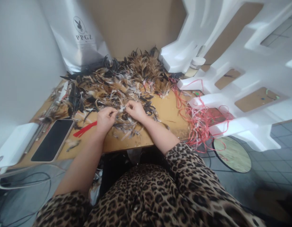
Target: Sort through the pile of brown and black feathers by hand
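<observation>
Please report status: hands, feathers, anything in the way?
Left hand and right hand pinching a pale wisp. Feathers heaped beyond. Red strip beside left hand; neither grip looks blocked.

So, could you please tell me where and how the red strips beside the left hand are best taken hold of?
I'd pinch the red strips at their outer end, coming from above and the left: that end is in plain view and points away from the left hand, while the other end is hidden by it.
</observation>
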`<act>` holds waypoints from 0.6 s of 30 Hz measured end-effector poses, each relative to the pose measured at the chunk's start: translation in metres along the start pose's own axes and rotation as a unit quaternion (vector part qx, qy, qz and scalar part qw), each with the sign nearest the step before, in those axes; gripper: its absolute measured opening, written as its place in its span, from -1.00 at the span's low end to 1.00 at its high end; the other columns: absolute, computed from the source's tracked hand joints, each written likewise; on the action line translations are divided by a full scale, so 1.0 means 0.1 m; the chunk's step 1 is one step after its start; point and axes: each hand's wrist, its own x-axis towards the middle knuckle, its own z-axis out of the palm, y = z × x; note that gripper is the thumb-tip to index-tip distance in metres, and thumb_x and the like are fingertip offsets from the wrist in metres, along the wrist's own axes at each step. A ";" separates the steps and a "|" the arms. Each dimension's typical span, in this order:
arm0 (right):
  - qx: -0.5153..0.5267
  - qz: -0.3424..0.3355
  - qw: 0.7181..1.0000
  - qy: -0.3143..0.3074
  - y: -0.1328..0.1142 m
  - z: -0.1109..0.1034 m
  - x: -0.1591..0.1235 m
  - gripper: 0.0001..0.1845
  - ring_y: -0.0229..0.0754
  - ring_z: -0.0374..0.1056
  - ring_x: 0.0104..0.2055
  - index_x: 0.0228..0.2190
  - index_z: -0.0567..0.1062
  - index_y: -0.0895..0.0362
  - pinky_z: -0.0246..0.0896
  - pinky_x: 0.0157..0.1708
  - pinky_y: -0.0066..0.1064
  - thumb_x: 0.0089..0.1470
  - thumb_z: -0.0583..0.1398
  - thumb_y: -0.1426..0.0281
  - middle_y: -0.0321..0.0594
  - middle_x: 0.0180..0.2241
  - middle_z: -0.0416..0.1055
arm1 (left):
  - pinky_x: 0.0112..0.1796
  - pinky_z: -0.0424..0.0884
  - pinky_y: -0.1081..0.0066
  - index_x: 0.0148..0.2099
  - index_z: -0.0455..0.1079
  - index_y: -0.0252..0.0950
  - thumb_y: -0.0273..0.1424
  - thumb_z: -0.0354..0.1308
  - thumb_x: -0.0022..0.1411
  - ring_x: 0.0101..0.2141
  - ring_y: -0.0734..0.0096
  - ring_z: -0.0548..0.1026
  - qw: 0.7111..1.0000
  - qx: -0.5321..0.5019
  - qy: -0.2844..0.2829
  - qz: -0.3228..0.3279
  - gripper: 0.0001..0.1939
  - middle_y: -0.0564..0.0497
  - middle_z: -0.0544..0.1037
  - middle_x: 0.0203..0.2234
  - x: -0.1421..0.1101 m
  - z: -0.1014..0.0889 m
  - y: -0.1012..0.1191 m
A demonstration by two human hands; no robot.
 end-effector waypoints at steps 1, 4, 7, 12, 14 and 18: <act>0.002 0.002 1.000 0.000 0.00 0.00 0.00 -0.87 -0.33 0.25 -0.49 -0.49 0.44 0.16 0.11 -0.41 -0.52 -0.07 0.13 0.37 -0.34 -0.57 0.37 | -0.26 0.32 0.38 -0.42 0.46 -0.25 -0.43 0.12 0.04 -0.39 0.33 0.46 1.000 -0.002 0.000 0.000 -0.91 -0.01 0.53 -0.46 0.00 0.00 -0.01; 0.018 0.007 1.000 -0.004 0.02 0.01 0.00 -0.87 -0.33 0.27 -0.50 -0.48 0.43 0.16 0.12 -0.41 -0.52 -0.06 0.13 0.36 -0.35 -0.59 0.36 | -0.29 0.33 0.38 -0.42 0.46 -0.25 -0.42 0.13 0.03 -0.41 0.35 0.46 0.999 -0.020 0.001 -0.027 -0.92 0.00 0.53 -0.48 0.00 0.03 -0.05; 0.032 0.005 0.999 -0.006 0.03 0.03 0.00 -0.85 -0.34 0.28 -0.50 -0.45 0.44 0.16 0.13 -0.41 -0.52 -0.04 0.12 0.34 -0.35 -0.57 0.38 | -0.37 0.35 0.42 -0.42 0.45 -0.26 -0.37 0.17 -0.01 -0.47 0.39 0.46 0.985 -0.116 -0.006 -0.130 -0.92 0.02 0.52 -0.52 0.01 0.06 -0.06; 0.012 -0.017 1.000 0.009 -0.01 0.04 -0.01 -0.84 -0.33 0.31 -0.46 -0.43 0.46 0.16 0.14 -0.37 -0.52 -0.03 0.11 0.36 -0.31 -0.51 0.44 | -0.43 0.43 0.44 -0.32 0.42 -0.33 -0.21 0.23 -0.02 -0.47 0.42 0.52 0.905 -0.331 -0.007 -0.266 -0.71 -0.05 0.56 -0.46 0.07 0.03 0.04; -0.008 -0.035 0.999 0.007 -0.03 0.03 -0.02 -0.84 -0.33 0.31 -0.45 -0.43 0.48 0.16 0.15 -0.35 -0.51 -0.02 0.11 0.38 -0.30 -0.48 0.45 | -0.46 0.43 0.48 -0.33 0.42 -0.35 -0.15 0.25 -0.04 -0.49 0.46 0.51 0.896 -0.346 0.003 -0.278 -0.65 -0.07 0.57 -0.45 0.08 0.03 0.10; -0.030 -0.063 0.998 0.002 -0.07 0.01 -0.06 -0.84 -0.32 0.31 -0.43 -0.41 0.50 0.13 0.15 -0.33 -0.49 -0.01 0.11 0.39 -0.32 -0.46 0.46 | -0.52 0.41 0.54 -0.32 0.41 -0.38 -0.24 0.37 -0.19 -0.57 0.51 0.48 0.885 -0.349 -0.012 -0.307 -0.60 0.00 0.53 -0.55 0.07 0.07 0.17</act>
